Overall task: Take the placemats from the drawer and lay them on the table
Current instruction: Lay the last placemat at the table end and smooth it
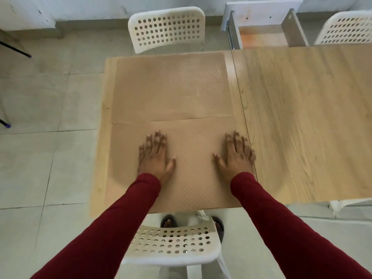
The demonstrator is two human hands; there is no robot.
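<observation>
Two placemats are lying flat on the left section of the table (302, 121), end to end. Both are tan, thin, rectangular with rounded corners, and are showing a fine embossed diamond lattice where light is catching the surface. The far placemat (171, 87) is sitting toward the far edge; the near placemat (193, 178) is reaching the near edge, and the two are meeting along a narrow seam, touching or slightly overlapping; which one cannot be told.

The left hand (155, 156) is resting palm-down on the near placemat, left of its centre, fingers straight and slightly spread. The right hand (236, 156) is pressing palm-down near the mat's right edge, fingers extended, outermost fingers reaching to or past that edge. Neither hand is gripping anything. Both arms are wearing dark red sleeves (281, 228).

The table is light wood-grain laminate with a seam just right of the mats. White perforated plastic chairs are standing at the far side (167, 27) and near side (175, 244). An open drawer (263, 35) is showing beyond the table, its wooden bottom visible. The floor is pale tile.
</observation>
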